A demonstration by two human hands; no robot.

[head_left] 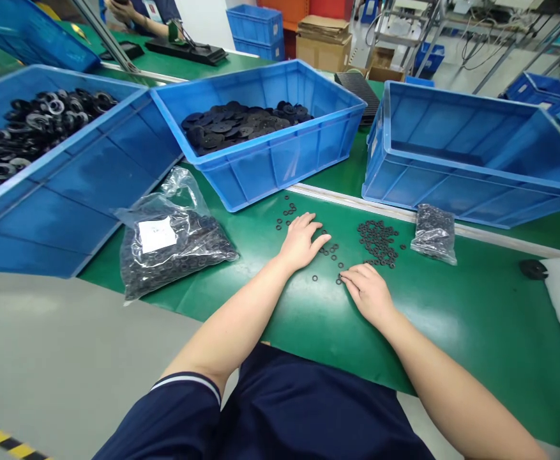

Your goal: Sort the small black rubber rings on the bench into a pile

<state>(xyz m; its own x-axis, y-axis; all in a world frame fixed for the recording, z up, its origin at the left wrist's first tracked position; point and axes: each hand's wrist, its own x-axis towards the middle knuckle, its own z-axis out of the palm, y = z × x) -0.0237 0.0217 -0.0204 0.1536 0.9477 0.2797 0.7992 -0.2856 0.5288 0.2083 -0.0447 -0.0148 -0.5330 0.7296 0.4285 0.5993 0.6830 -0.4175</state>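
Note:
My left hand [302, 241] lies palm down on the green tabletop, fingers spread, over a loose scatter of small black rings [334, 257]. Some of those rings show beside its fingers; any under the palm are hidden. My right hand [368, 292] is closer to me, its fingers drawn together, with the fingertips on a small black ring at the table surface. One more single ring [315, 278] lies between the two hands. Beyond my right hand is a dense cluster of the same rings [379, 243].
A clear bag of dark parts [188, 246] with a white label sits left; a smaller bag [434, 233] lies right. Behind stand blue bins holding black rings [112, 150] and dark discs [280, 156], plus another blue bin [471, 176]. A person's arm [152, 25] shows across the table.

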